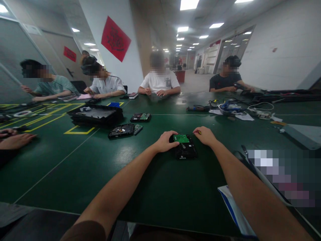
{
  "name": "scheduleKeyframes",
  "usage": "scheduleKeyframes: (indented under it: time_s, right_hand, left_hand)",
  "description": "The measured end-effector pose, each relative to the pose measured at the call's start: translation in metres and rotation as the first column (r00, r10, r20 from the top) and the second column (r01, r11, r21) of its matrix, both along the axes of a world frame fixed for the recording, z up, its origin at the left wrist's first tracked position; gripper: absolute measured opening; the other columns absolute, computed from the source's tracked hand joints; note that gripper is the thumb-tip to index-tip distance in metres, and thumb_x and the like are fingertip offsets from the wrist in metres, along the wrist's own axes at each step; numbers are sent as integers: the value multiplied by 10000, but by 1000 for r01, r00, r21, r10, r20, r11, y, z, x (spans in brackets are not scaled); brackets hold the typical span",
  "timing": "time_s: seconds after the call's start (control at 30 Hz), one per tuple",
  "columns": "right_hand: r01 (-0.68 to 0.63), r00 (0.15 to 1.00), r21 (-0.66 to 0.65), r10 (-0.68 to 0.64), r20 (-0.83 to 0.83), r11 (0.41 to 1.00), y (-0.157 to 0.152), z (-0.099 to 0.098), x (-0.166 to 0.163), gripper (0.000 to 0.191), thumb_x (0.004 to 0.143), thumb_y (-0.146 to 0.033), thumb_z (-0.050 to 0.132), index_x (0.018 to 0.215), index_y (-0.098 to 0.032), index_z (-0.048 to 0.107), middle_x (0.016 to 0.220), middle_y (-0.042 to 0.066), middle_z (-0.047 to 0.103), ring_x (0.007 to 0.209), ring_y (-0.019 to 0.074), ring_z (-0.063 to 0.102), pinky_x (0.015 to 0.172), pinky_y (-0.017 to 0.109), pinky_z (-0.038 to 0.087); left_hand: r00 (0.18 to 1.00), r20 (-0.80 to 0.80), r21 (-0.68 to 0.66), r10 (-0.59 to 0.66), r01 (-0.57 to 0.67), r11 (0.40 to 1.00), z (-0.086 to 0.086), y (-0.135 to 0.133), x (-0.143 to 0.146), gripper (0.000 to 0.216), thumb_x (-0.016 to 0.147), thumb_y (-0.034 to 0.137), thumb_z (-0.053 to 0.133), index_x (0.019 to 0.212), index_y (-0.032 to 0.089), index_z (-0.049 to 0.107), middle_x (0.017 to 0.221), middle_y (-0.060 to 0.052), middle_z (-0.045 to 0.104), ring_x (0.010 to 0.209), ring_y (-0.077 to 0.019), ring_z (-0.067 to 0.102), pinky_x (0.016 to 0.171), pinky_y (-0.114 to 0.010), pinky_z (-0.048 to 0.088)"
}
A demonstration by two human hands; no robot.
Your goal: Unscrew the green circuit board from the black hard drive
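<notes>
A black hard drive (186,152) with a green circuit board (181,138) lies on the table in front of me. My left hand (167,142) grips its left edge, the thumb reaching onto the top beside the board. Just right of the drive's far corner, my right hand (204,135) is closed in a pinch around a small screwdriver (199,132) with yellow on its handle. Most of that tool is hidden by the fingers, and its tip is too small to make out.
Farther left lie another hard drive (140,117), an opened black casing (121,131), a small board (138,129) and a black tray (96,114). Cables (229,107) are heaped at the back right. A grey metal box (302,135) stands right. Several people sit around the table.
</notes>
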State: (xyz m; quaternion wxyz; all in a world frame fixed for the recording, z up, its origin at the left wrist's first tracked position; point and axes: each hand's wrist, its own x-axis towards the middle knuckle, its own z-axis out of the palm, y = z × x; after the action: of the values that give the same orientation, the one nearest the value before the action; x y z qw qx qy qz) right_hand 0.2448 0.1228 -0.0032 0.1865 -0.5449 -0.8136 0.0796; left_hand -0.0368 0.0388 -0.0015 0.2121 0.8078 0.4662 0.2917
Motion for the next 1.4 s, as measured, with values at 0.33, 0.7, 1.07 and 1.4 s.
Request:
scheduleKeyframes:
  time_s: [0.33, 0.7, 1.07, 1.4]
  right_hand:
    - [11, 998, 21, -12, 62, 1000, -4, 0, -2, 177, 898, -322, 614, 1004, -240, 729, 1067, 69, 685, 964, 196, 629, 886, 296, 452]
    - [139, 981, 23, -141, 132, 990, -10, -1, -8, 189, 940, -309, 539, 971, -203, 692, 1063, 110, 647, 895, 219, 628, 777, 331, 459]
    - [223, 957, 25, -224, 186, 974, -24, 6, -11, 220, 971, -267, 472, 1067, -173, 646, 1117, 151, 604, 916, 275, 651, 750, 368, 462]
    - [-175, 981, 158, 157, 117, 972, -62, 32, -60, 213, 1009, -343, 459, 1025, -231, 640, 1082, 60, 609, 947, 189, 610, 779, 286, 436]
  left_hand:
    - [999, -45, 43, -14, 16, 999, -4, 11, 6, 538, 806, 521, 689, 1265, 251, 609, 1274, -81, 629, 1235, -329, 497, 1100, -483, 347]
    - [998, -7, -5, -55, 55, 998, 3, 7, 1, 414, 802, 518, 700, 1106, 238, 672, 1194, -68, 663, 1175, -299, 538, 1066, -443, 377]
    - [988, -74, -29, 135, -137, 990, 1, 6, -6, 377, 809, 499, 704, 1093, 252, 673, 1079, -51, 679, 1115, -272, 556, 988, -426, 442]
    - [976, -44, 1, 215, -215, 977, -1, -1, -3, 294, 823, 448, 707, 1015, 226, 691, 998, -36, 698, 953, -217, 607, 883, -350, 485]
